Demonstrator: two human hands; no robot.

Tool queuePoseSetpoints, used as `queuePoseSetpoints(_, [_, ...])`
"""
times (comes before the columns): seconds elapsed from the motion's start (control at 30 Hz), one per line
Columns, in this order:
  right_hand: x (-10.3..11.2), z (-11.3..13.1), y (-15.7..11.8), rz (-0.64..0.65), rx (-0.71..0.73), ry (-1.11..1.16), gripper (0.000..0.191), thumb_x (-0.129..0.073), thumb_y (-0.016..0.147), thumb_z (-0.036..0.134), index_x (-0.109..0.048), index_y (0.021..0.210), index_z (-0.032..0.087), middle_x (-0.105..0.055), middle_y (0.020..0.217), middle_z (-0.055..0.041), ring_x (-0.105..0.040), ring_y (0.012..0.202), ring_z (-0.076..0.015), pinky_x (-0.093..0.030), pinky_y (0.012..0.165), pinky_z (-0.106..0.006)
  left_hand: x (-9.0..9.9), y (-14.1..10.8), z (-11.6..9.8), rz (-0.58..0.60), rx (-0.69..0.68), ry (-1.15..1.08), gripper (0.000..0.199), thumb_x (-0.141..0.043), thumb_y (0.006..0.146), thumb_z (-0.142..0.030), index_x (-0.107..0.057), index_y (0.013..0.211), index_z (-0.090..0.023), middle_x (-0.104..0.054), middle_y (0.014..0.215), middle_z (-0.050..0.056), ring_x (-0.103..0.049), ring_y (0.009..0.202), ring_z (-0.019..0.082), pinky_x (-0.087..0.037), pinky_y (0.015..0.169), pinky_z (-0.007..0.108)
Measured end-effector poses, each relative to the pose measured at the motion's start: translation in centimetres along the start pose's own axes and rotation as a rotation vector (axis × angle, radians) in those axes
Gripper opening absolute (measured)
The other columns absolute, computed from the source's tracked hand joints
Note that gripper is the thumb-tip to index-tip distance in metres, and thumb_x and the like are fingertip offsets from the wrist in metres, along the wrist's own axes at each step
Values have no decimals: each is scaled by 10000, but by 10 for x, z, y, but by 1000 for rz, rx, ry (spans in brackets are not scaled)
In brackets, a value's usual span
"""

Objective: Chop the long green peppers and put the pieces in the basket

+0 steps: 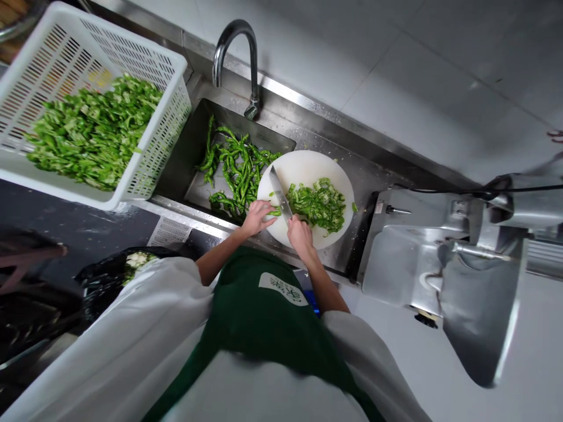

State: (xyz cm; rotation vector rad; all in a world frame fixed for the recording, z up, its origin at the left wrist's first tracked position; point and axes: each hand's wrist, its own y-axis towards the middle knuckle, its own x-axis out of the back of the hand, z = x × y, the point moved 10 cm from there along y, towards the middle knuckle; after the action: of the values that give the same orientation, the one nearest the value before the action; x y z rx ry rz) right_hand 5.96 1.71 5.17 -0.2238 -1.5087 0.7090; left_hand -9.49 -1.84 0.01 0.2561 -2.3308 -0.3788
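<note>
On the round white cutting board (288,167), my right hand (301,235) is wrapped round the handle of a knife (280,192), whose blade points up and to the left. My left hand (258,217) is at the board's left edge, its fingers pressed on a green pepper (274,211) beside the blade. Sliced green pepper (323,205) lies in a pile to the right of the knife. Whole green peppers (240,170) lie in the sink just left of the board.
A white basket (152,149) holding cut peppers (97,132) stands left of the sink (185,140). A curved faucet (253,64) rises behind it. A metal slicing machine (400,255) is on the right. A black bag (103,272) with scraps sits low at the left.
</note>
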Motion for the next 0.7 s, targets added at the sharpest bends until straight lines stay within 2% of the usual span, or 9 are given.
queuePoseSetpoints(0.1, [6,4,-9,-39,4,7,377,-269,1105,317,-513,1323,129,-737,1077,-185,-721,1020,-244,-491,893,-314,19,-14,3,-159,77,12,253,-694,906,-422,-711,1063,-225,-612,1070,96,-559,1042,255,-475,925,437])
queuePoseSetpoints(0.17, [1,14,-10,-34,22,23,390,-261,1107,322,-493,1351,125,-740,1058,-180,-726,994,-238,-494,884,-311,19,-22,5,-170,108,11,208,-659,928,-388,-716,1035,-220,-591,1029,90,-548,1006,245,-481,911,426])
queuePoseSetpoints(0.3, [-15,23,-1,20,45,40,372,-276,1104,308,-534,1304,130,-744,1067,-168,-723,993,-242,-495,876,-318,2,-27,8,-46,128,9,212,-564,990,-336,-739,1040,-227,-596,1023,87,-533,1003,236,-469,920,413])
queuePoseSetpoints(0.4, [-16,2,5,6,21,36,366,-295,1101,316,-565,1265,132,-734,1112,-173,-705,1046,-249,-482,895,-317,-12,-20,9,36,129,54,239,-563,999,-360,-759,1084,-253,-621,1074,97,-515,1056,261,-426,936,439])
queuePoseSetpoints(0.53, [-17,-29,-2,-19,-15,46,353,-306,1099,300,-576,1231,116,-729,1130,-173,-696,1060,-242,-471,895,-302,-34,-7,-4,163,42,71,254,-556,1006,-382,-758,1118,-273,-658,1073,92,-519,1070,277,-372,962,474])
queuePoseSetpoints(0.7, [-20,-25,-5,-41,-47,55,340,-299,1099,269,-569,1236,113,-735,1101,-168,-706,1034,-229,-474,874,-284,-42,-2,-14,191,3,47,273,-507,1031,-353,-741,1081,-222,-675,1044,88,-537,983,249,-400,909,430])
